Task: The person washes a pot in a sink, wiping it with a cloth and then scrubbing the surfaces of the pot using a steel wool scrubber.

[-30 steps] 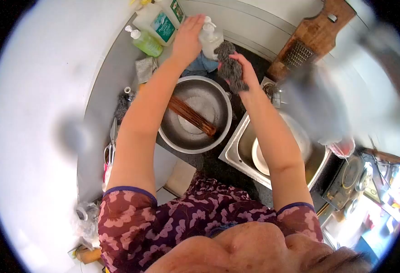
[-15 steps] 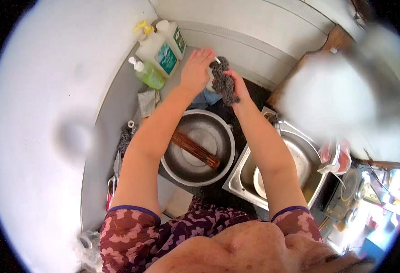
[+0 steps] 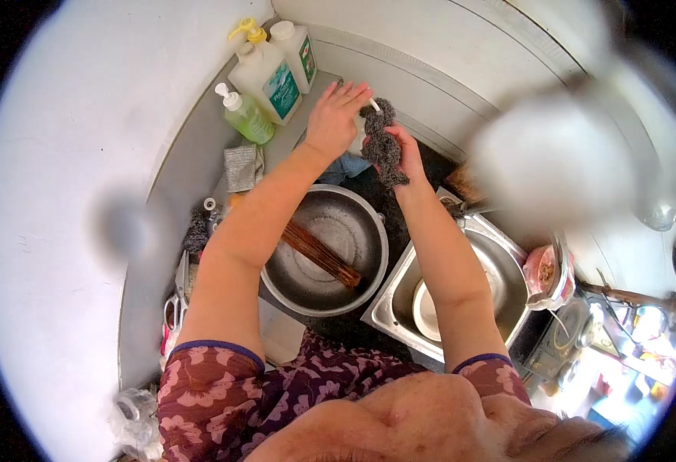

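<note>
My right hand (image 3: 408, 154) grips a dark grey wiry scourer (image 3: 385, 146), held up above the back of the counter. My left hand (image 3: 335, 122) is beside it on the left, fingers stretched out, with the fingertips at a short white spout (image 3: 375, 104) that points over the scourer's top. A pale bottle shape under the spout is mostly hidden by my hands. Below my forearms stands a round metal basin (image 3: 330, 308), and a bundle of brown sticks (image 3: 322, 256) leans inside it, its left end hidden behind my left arm.
Two white bottles, one a yellow-topped pump bottle (image 3: 267, 81), and a green soap bottle (image 3: 247, 115) stand at the back left. A steel sink (image 3: 399, 296) holding a white bowl (image 3: 424, 312) is on the right. Scissors (image 3: 172, 312) lie along the left wall.
The view has shifted slightly, so the basin and sink appear further left. My hands keep nearly the same pose, the scourer still in my right hand under the spout.
</note>
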`<state>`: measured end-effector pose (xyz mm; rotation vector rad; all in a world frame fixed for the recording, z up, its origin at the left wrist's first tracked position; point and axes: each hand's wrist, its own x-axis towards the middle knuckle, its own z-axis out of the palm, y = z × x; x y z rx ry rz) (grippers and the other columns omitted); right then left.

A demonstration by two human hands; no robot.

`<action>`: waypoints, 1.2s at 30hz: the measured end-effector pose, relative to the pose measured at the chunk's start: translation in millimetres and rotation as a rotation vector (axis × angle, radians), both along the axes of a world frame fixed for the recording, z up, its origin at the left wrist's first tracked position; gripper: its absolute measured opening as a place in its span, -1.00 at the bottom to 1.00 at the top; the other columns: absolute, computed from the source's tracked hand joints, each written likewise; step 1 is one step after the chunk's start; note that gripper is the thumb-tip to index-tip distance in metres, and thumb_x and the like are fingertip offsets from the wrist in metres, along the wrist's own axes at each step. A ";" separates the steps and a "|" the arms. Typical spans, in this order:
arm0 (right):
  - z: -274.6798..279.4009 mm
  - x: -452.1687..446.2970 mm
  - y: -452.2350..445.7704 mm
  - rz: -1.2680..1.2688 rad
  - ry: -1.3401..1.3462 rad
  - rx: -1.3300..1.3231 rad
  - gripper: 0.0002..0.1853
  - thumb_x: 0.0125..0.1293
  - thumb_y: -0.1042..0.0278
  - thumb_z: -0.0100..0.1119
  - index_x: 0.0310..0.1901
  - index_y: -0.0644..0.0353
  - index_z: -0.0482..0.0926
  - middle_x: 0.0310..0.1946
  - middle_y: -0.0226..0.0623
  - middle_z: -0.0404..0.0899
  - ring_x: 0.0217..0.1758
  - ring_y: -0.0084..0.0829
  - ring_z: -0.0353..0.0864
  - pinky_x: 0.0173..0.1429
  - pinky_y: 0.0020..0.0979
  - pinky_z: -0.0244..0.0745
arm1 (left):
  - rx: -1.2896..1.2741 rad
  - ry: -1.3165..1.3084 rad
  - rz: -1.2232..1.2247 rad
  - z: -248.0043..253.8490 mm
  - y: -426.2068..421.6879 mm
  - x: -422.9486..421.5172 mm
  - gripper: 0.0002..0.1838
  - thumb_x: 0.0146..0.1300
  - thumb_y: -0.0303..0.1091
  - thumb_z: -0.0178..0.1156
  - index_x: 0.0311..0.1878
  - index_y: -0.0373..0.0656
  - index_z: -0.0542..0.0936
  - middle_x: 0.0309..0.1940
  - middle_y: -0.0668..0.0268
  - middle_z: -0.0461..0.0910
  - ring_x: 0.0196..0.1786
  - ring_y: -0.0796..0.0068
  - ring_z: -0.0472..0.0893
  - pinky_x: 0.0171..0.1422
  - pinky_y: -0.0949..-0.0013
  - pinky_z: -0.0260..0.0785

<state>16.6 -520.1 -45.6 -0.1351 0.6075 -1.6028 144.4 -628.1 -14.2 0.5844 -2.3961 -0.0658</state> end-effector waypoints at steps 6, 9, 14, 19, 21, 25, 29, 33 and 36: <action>-2.0 1.7 4.9 -0.027 -0.056 0.004 -0.55 0.23 0.35 0.05 0.18 0.13 0.39 -0.20 -0.22 0.56 -0.26 -0.29 0.62 -0.19 -0.29 0.60 | 0.008 -0.068 0.020 -3.0 -0.4 0.0 -0.32 0.02 -0.67 0.02 0.29 0.02 0.47 0.30 0.37 0.46 0.34 0.33 0.43 0.50 0.07 0.10; -5.3 1.5 12.4 -0.028 -0.088 -0.060 -0.52 0.23 0.35 0.06 0.21 0.13 0.37 -0.20 -0.18 0.57 -0.26 -0.28 0.63 -0.18 -0.29 0.61 | -0.047 -0.071 0.037 -5.3 -2.1 -0.3 -0.38 0.04 -0.61 0.03 0.24 0.00 0.50 0.26 0.35 0.50 0.32 0.31 0.44 0.50 0.04 0.09; -5.7 -5.1 82.3 0.008 -0.099 -0.054 -0.56 0.23 0.37 0.05 0.18 0.16 0.37 -0.09 -0.11 0.53 -0.19 -0.27 0.61 -0.05 -0.27 0.62 | -0.133 -0.162 0.100 -2.4 3.8 -5.0 -0.46 0.04 -0.49 0.09 0.18 -0.05 0.55 0.14 0.26 0.58 0.32 0.13 0.41 0.47 -0.03 0.08; -36.7 -5.9 230.9 -0.023 -0.237 -0.021 -0.45 0.19 0.39 0.04 0.26 0.18 0.32 -0.05 -0.09 0.53 -0.25 -0.28 0.65 -0.10 -0.30 0.63 | -0.080 -0.026 -0.143 -20.6 115.3 -18.5 -0.54 -0.06 -0.55 0.10 0.00 -0.07 0.63 -0.05 0.14 0.60 0.12 0.07 0.50 0.26 -0.01 0.25; -50.8 -9.5 307.2 -0.155 -0.231 0.225 -0.42 0.17 0.39 0.08 0.28 0.20 0.32 -0.03 -0.08 0.54 -0.26 -0.25 0.67 -0.10 -0.31 0.64 | 0.212 -0.152 -0.458 -36.8 178.9 -22.3 -0.63 -0.08 -0.56 0.11 -0.13 -0.09 0.64 -0.21 0.19 0.61 -0.08 0.09 0.54 0.09 0.04 0.31; -92.2 -14.4 422.6 -0.519 -0.224 0.358 -0.46 0.17 0.36 0.06 0.21 0.35 0.34 -0.10 -0.05 0.54 -0.24 -0.31 0.59 -0.09 -0.28 0.62 | 0.654 -0.680 -0.842 -116.8 312.1 -20.9 -0.67 0.13 -0.38 0.15 -0.03 -0.23 0.62 -0.13 0.06 0.61 0.01 0.06 0.57 0.16 0.05 0.37; -145.7 -17.8 512.2 -0.768 -0.252 0.324 -0.54 0.19 0.35 0.05 0.15 0.20 0.40 -0.13 -0.15 0.57 -0.22 -0.25 0.64 -0.10 -0.28 0.61 | 1.020 -1.049 -0.698 -184.4 435.7 -56.9 -0.41 0.30 -0.20 0.05 0.32 -0.33 0.30 0.04 -0.14 0.55 0.14 -0.16 0.52 0.22 -0.03 0.37; -146.1 -36.1 552.1 -0.832 -0.285 0.251 -0.54 0.22 0.37 0.00 0.19 0.18 0.40 -0.13 -0.18 0.59 -0.24 -0.27 0.65 -0.11 -0.32 0.60 | 1.060 -0.817 -0.435 -254.8 509.6 -101.9 -0.22 0.21 -0.19 0.16 0.40 -0.38 0.10 0.06 -0.23 0.50 0.04 -0.21 0.56 0.18 -0.02 0.40; -145.9 -50.0 580.9 -0.836 -0.238 0.236 -0.49 0.24 0.37 -0.01 0.27 0.16 0.36 -0.07 -0.18 0.59 -0.24 -0.27 0.66 -0.11 -0.33 0.60 | 1.002 -0.797 -0.319 -269.6 532.6 -120.6 -0.16 0.08 -0.39 0.24 0.40 -0.38 0.08 0.03 -0.23 0.49 0.01 -0.18 0.57 0.14 -0.01 0.42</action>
